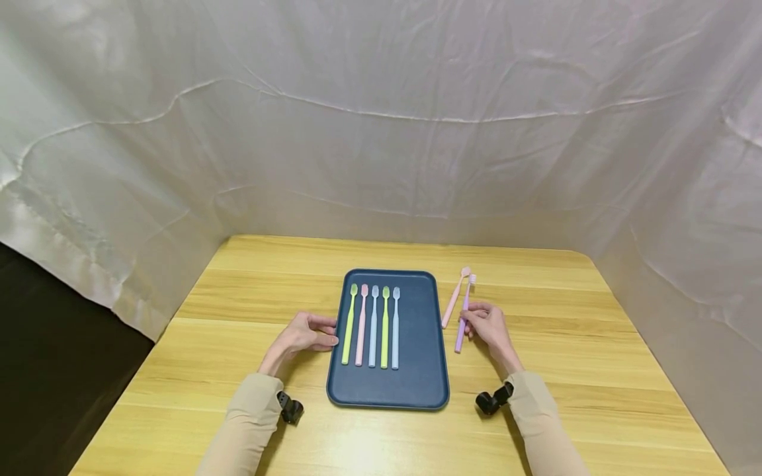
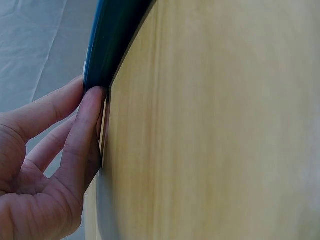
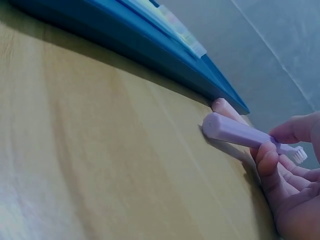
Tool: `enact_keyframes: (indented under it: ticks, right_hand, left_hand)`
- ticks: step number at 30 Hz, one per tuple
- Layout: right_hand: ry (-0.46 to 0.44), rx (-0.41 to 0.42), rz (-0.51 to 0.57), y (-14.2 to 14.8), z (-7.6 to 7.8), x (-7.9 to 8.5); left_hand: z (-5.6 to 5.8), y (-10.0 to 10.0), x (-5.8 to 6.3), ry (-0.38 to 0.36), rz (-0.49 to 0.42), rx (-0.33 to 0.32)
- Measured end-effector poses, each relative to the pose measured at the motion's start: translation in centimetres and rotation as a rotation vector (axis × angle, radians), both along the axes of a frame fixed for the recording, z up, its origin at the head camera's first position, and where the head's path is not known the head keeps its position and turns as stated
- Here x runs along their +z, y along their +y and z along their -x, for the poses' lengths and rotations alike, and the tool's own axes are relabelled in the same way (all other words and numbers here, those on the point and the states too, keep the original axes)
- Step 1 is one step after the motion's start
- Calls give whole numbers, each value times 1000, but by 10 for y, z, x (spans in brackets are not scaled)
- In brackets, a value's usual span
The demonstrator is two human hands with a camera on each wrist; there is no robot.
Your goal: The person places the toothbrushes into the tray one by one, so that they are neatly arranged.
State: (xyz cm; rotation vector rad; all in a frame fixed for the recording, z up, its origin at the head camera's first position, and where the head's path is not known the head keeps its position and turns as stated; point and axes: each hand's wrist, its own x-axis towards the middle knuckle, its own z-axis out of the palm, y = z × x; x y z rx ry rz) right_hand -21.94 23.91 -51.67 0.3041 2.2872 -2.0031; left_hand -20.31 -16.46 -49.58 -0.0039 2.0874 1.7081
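My left hand holds the left rim of a dark blue tray between thumb and fingers; the left wrist view shows the tray edge pinched. Several toothbrushes lie side by side on the tray, heads away from me: green, pink and light blue among them. To the right of the tray, my right hand pinches a purple toothbrush by its handle, bristle end pointing away. A pink toothbrush lies on the table between it and the tray, partly hidden in the right wrist view.
The wooden table extends on both sides of the tray. A pale, creased curtain stands behind the table and along its sides. Small black cameras are strapped to both wrists, over beige sleeves.
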Motion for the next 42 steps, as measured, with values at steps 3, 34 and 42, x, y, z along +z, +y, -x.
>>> enact_keyframes:
  ticks: [3, 34, 42]
  right_hand:
    - [5, 15, 25, 1, 0, 0]
    - [73, 190, 102, -14, -8, 23]
    - [80, 208, 102, -27, -8, 22]
  left_hand:
    - [0, 0, 0, 2, 2, -2]
    - [0, 0, 0, 5, 10, -8]
    - [0, 0, 1, 1, 3, -7]
